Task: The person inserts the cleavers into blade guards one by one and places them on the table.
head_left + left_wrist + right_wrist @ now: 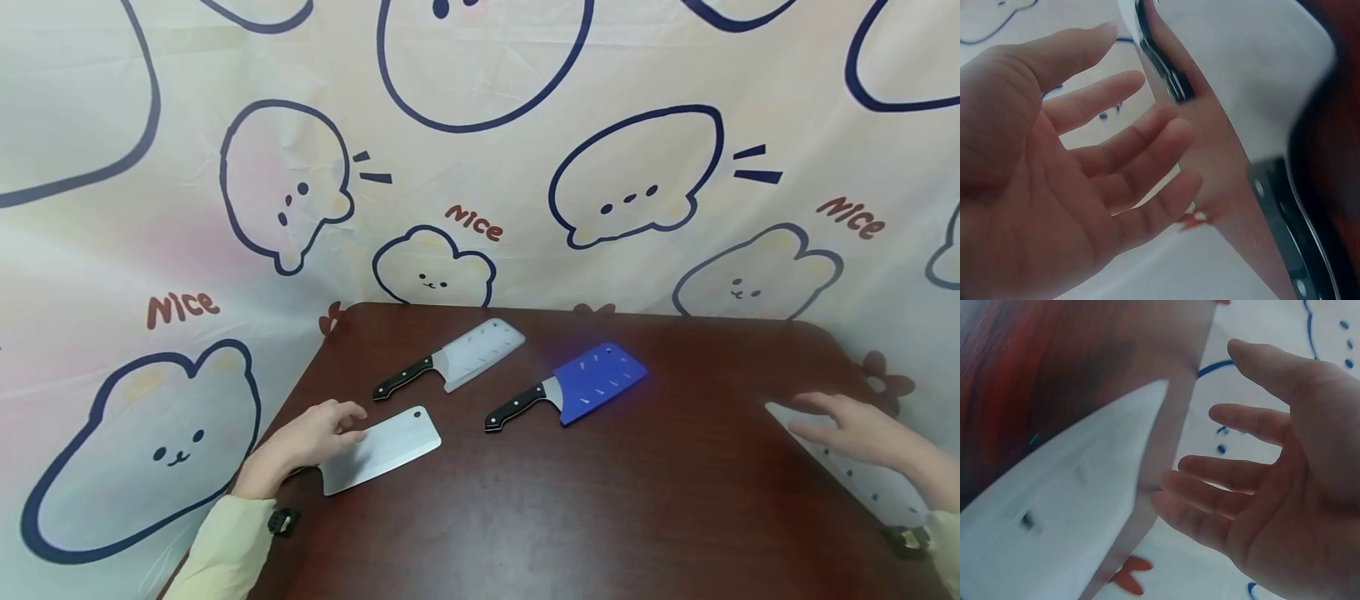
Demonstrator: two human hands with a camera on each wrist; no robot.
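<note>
My left hand (315, 437) hovers over the handle end of a plain silver cleaver (393, 446) at the table's left side. Its fingers are loosely bent and hold nothing. The left wrist view shows that cleaver's black riveted handle (1279, 225) beside the hand, apart from it. On the far right, my right hand (855, 429) is held over a white, pointed blade-like piece (873, 483) with dark spots. The right wrist view shows the right hand's fingers spread and holding nothing, with the white piece's tip (1141, 406) nearby. Its handle end cannot be made out.
At the back lies a white-bladed cleaver (480, 354) with a black handle. Right of it rests a blue-bladed cleaver (600, 383), also black-handled. All lie on a dark brown table (570, 517). A cartoon-printed cloth (525, 167) hangs behind and at the sides.
</note>
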